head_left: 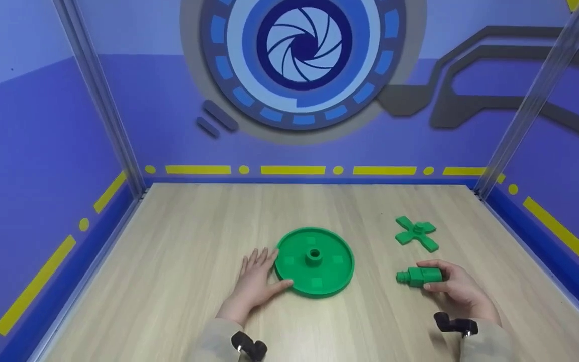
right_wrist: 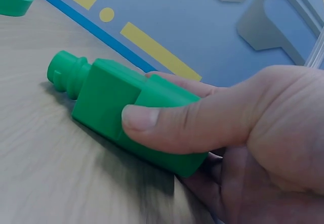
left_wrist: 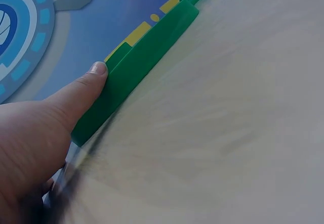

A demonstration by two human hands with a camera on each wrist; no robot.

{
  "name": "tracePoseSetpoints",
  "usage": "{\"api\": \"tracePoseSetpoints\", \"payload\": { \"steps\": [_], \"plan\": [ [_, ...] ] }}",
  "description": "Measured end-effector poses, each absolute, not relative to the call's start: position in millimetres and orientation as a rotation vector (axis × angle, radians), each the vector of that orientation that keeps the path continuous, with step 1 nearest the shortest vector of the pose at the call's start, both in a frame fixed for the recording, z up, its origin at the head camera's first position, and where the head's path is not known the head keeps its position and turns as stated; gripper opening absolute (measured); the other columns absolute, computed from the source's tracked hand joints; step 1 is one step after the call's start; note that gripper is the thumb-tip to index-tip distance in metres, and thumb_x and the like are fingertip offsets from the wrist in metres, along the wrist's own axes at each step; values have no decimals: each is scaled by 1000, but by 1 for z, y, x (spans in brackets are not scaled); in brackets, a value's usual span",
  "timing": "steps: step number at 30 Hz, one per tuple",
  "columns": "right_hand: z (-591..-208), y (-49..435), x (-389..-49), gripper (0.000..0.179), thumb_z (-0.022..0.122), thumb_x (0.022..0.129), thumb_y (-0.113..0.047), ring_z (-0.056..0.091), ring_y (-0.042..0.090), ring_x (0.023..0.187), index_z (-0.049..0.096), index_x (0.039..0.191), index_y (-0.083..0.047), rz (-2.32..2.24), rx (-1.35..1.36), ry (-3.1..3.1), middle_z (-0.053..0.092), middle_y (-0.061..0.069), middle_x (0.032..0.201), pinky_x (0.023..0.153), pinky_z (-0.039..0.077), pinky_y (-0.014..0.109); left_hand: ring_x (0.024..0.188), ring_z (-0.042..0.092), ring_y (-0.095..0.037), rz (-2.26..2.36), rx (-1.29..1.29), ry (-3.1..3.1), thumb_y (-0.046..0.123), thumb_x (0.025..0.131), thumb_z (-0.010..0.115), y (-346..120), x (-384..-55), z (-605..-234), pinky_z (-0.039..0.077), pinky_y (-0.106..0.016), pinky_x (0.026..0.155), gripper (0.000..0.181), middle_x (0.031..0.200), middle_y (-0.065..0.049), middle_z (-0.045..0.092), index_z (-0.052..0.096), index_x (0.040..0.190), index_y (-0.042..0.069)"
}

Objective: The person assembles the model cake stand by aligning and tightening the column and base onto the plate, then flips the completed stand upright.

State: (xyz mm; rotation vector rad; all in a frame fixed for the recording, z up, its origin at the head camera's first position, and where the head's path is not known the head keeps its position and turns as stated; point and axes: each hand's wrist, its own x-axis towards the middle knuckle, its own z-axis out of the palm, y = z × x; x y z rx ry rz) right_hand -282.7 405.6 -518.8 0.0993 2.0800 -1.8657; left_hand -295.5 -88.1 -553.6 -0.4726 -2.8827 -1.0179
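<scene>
A round green plastic dish with a raised rim and a hollow central post lies flat on the table. My left hand rests at its left edge, fingers spread and fairly straight. The left thumb lies against the rim in the left wrist view. On the right, my right hand grips a green bottle-shaped part between thumb and fingers. This part has a blocky middle and a ridged narrow neck, which points left, close over the table. Its rear end is partly hidden by the hand.
A green cross-shaped piece with a small central peg lies on the wooden table, beyond the right hand. Blue printed walls enclose the table at the back and sides, with metal posts at the back corners.
</scene>
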Motion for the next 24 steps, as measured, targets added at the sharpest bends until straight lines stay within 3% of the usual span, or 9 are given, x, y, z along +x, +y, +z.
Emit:
{"api": "tracePoseSetpoints", "payload": {
  "steps": [12, 18, 24],
  "plan": [
    [-513, 398, -285, 63, 79, 88, -7, 56, 6, 117, 55, 146, -5, -1648, 57, 2409, 54, 7, 145, 97, 46, 14, 157, 17, -49, -1041, -464, -2882, 62, 88, 71, -88, -296, -555, 8, -65, 129, 95, 165, -27, 31, 38, 159, 9],
    [-506, 387, -288, 62, 77, 89, -6, 62, 9, 115, 53, 146, -4, -1735, 46, 2327, 56, 2, 140, 96, 55, 22, 157, 18, -49, -1034, -464, -2875, 61, 89, 72, -88, -296, -554, 8, -66, 129, 94, 165, -27, 32, 39, 159, 8],
    [-496, 372, -291, 63, 81, 88, -16, 63, 13, 103, 56, 144, -4, -1543, -96, 2556, 59, 13, 138, 83, 60, 27, 157, 19, -49, -1023, -457, -2878, 61, 88, 72, -88, -296, -555, 9, -66, 129, 94, 165, -27, 33, 39, 159, 9]
  ]
}}
